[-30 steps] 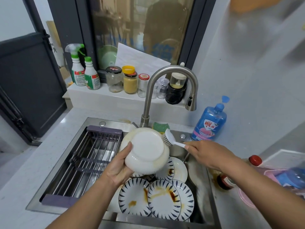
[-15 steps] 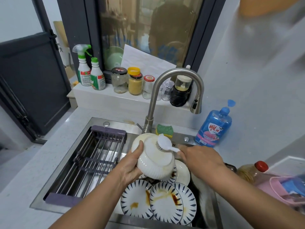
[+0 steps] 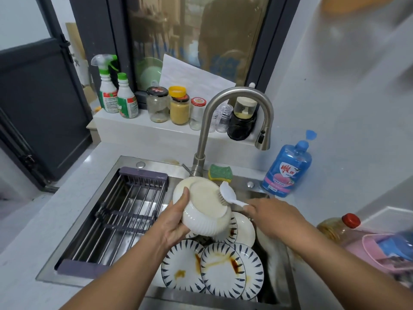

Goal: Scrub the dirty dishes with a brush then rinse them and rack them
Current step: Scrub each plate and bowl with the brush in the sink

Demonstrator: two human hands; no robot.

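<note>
I have the white bowl [image 3: 203,204] up over the sink [image 3: 156,161], tilted with its underside turned toward me. My left hand [image 3: 176,222] is curled round its left wall, with the thumb lying on the edge of the base. My right hand [image 3: 272,217] grips the tail of the brush [image 3: 228,194] handle, and the bristles touch the right edge of the bowl's base. The brush's long axis runs from its head at upper left down to my right hand at lower right, so the bowl lies left of that hand. I judge the next stroke must sweep leftward across the base toward my left thumb, with the left hand bracing against the push. The stained plates [image 3: 221,269] lie overlapped in the sink just below the bowl. The rack [image 3: 125,209] spans the sink's left half, on my left hand's side. The faucet [image 3: 237,91] spout hangs up and to the right, nearer my right hand, so I expect rinsing to go rightward and racking leftward.
</note>
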